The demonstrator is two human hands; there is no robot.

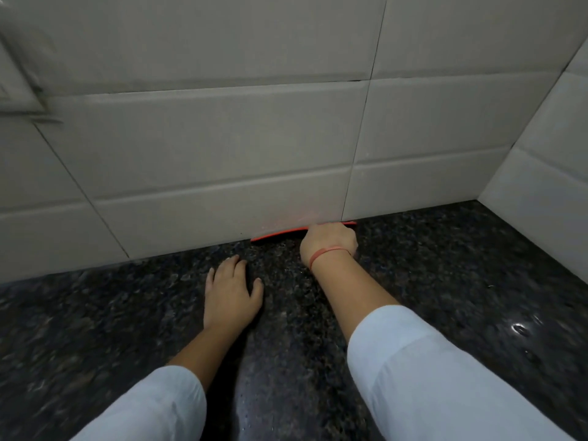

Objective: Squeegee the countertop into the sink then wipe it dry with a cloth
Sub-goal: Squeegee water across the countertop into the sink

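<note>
A red squeegee (276, 235) lies with its blade along the foot of the tiled wall, at the back of the dark speckled granite countertop (445, 281). My right hand (329, 241), with a red band on the wrist, is closed over the squeegee and hides its handle and middle. My left hand (230, 296) rests flat on the countertop with fingers spread, to the left of and nearer than the squeegee, holding nothing. No sink or cloth is in view.
Grey tiled walls (222, 138) meet in a corner at the right (483, 198). A few water drops glint on the countertop at the right (520, 329). A blurred pale fixture sits on the wall at the upper left (19, 84).
</note>
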